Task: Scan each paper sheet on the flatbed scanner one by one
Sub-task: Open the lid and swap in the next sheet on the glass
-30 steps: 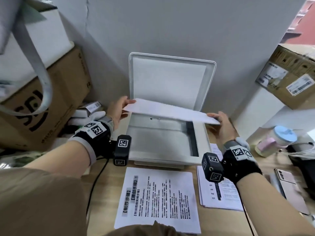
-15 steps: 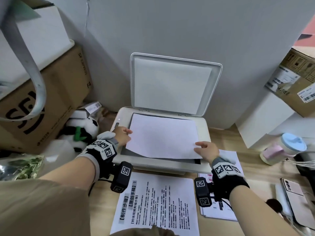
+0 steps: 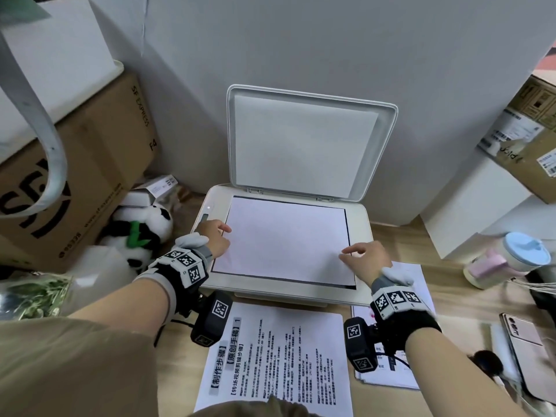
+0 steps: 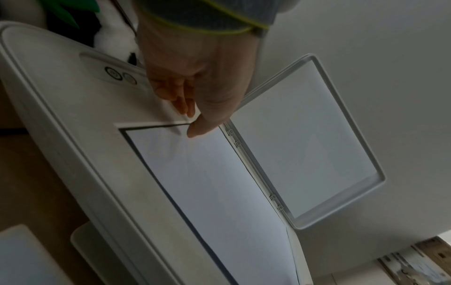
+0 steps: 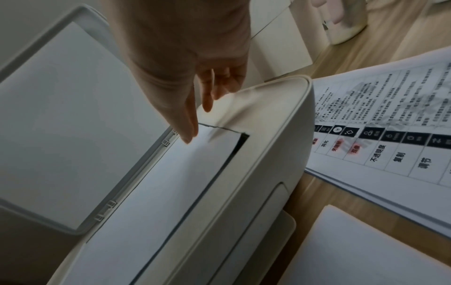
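A white flatbed scanner (image 3: 361, 218) stands against the wall with its lid (image 3: 304, 139) raised. A paper sheet (image 3: 285, 239) lies flat on the glass, blank side up, slightly skewed, with its near right corner over the frame. My left hand (image 3: 224, 233) rests at the sheet's left edge, fingers straight, thumb (image 4: 197, 127) pressing the sheet (image 4: 207, 183). My right hand (image 3: 356, 254) touches the right edge with straight fingers (image 5: 190, 133) on the sheet (image 5: 171, 183). A printed sheet (image 3: 276, 362) lies in front of the scanner. A stack of printed sheets (image 3: 415, 281) sits to its right.
A cardboard box (image 3: 75, 182) and a panda plush (image 3: 144, 227) crowd the left side. A white box (image 3: 469, 200) stands at the right, with a pink-and-blue cup (image 3: 505, 260) and a phone (image 3: 529, 341) on the wooden desk nearby.
The sheet, held in the air over the glass a second ago, now lies flat on it. Both hands came down with it and slid toward its near side edges.
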